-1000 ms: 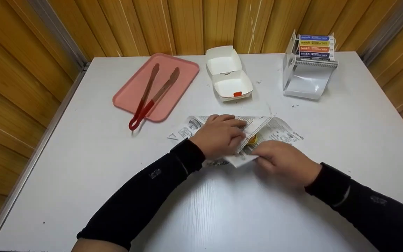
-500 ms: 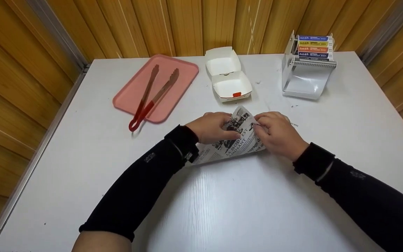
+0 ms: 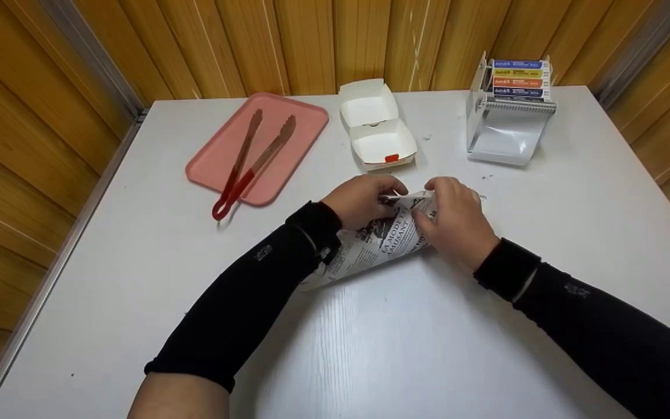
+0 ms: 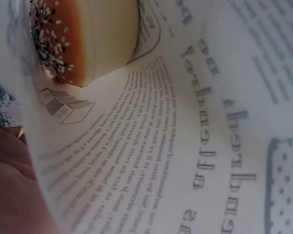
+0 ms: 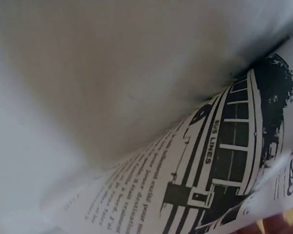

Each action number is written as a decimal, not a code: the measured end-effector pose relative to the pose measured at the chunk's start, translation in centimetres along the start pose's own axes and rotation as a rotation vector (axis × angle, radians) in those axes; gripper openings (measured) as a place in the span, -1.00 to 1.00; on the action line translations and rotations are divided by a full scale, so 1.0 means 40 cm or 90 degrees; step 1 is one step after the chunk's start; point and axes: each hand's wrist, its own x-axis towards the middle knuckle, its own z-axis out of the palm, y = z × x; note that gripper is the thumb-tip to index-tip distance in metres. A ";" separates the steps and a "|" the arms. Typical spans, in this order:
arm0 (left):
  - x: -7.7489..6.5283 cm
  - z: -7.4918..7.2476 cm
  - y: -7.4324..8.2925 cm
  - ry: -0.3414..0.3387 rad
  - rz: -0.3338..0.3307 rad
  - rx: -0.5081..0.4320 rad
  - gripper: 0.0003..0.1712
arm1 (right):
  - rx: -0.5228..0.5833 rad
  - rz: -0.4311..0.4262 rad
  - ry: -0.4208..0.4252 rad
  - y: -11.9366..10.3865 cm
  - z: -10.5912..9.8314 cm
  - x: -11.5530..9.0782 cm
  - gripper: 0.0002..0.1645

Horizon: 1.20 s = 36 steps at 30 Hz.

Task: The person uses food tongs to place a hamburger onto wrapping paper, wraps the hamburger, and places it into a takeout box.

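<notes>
Newspaper-print wrapping paper (image 3: 399, 235) lies folded over on the table in the head view, its upper edge bunched between both hands. My left hand (image 3: 361, 201) pinches that folded edge from the left, thumb below and fingers above. From the right, my right hand (image 3: 457, 218) grips the paper with fingers and thumb curled. Inside the paper, the left wrist view shows a bun (image 4: 83, 44) with black and white sesame seeds; the paper hides it in the head view. Printed paper (image 5: 224, 146) fills much of the right wrist view, with fingertips partly visible at lower right.
Behind the hands stands an open white burger box (image 3: 384, 142). A pink tray (image 3: 213, 157) at the back left bears red-handled tongs (image 3: 242, 185). At the back right is a label dispenser (image 3: 509, 128) with coloured rolls. Wooden panels (image 3: 306, 46) border the white table (image 3: 457, 349).
The lower paper was folded up over the bun, covering it. Both hands have moved to the upper edge and now bend the paper's raised tip down.
</notes>
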 end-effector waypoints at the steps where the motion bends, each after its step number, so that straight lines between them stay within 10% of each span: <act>1: 0.004 -0.001 0.000 -0.003 0.000 -0.005 -0.53 | -0.008 -0.026 0.021 0.000 0.003 -0.002 -0.44; 9: 0.015 -0.010 0.000 -0.003 -0.018 0.018 -0.51 | -0.093 -0.243 0.017 -0.001 0.007 0.000 -0.75; 18: 0.000 -0.028 -0.002 -0.033 -0.058 0.047 -0.36 | -0.047 -0.134 -0.172 0.008 -0.009 0.011 -0.46; 28: -0.010 -0.013 0.006 0.016 -0.122 0.116 -0.31 | -0.063 -0.093 -0.222 0.008 -0.011 0.020 -0.09; 36: -0.030 -0.020 0.010 -0.026 -0.137 0.127 -0.24 | -0.083 -0.072 -0.244 0.018 -0.013 0.030 0.00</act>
